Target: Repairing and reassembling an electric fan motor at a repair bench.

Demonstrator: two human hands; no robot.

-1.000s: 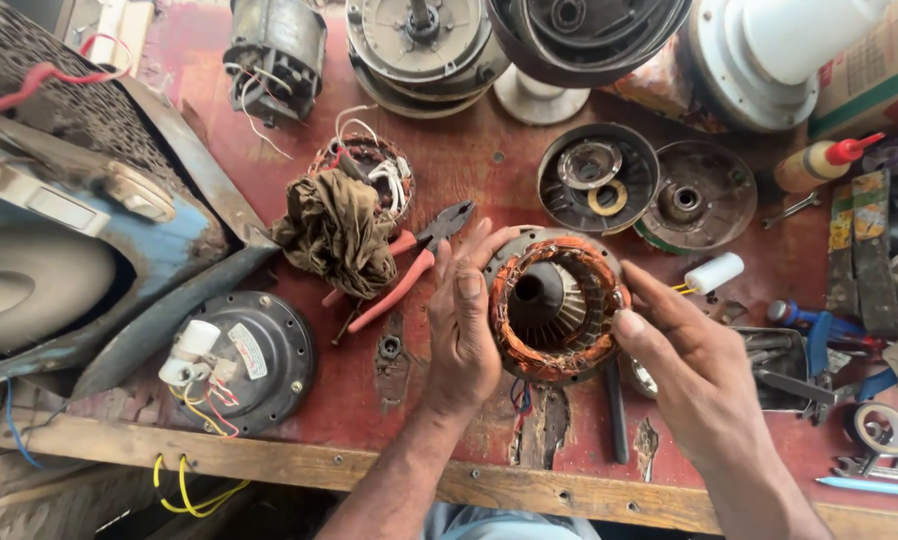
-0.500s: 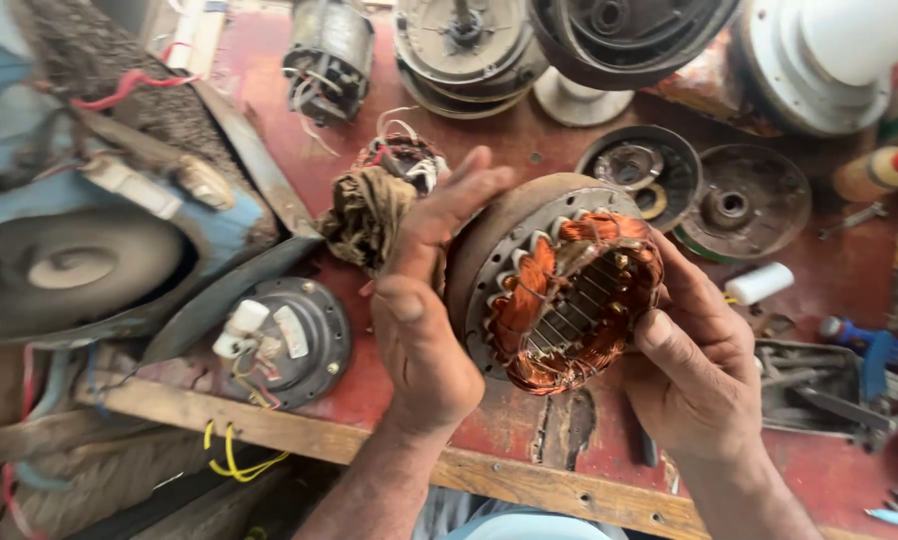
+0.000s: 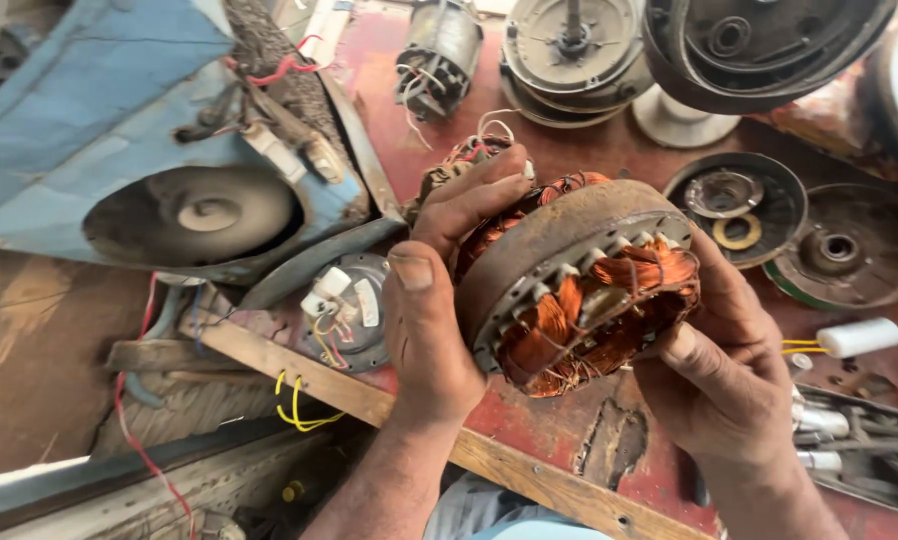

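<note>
Stator first: the rusty grey iron motor ring packed with copper-orange wire coils (image 3: 579,285) sits lifted off the worn red workbench top (image 3: 629,445), cradled between both my palms at the middle of my view. My left hand (image 3: 439,300) wraps its near-left flank, thumb flat along the rim and fingers (image 3: 469,195) curled over the far edge onto the windings. My right hand (image 3: 729,370) cups the lower right side, thumb pressed against the coil ends. Both sets of fingers are closed snugly on the ring, neither spread wide.

The ring is tipped: its bore axis runs from upper left, away from me, toward lower right, so the open coil face looks down toward my right palm and the curved iron band faces up. My left hand carries the rim; the right meets the face. Behind lie a round dark end cover with a brass washer (image 3: 737,208) and a white cylindrical capacitor with yellow leads (image 3: 857,337), well apart.
</note>
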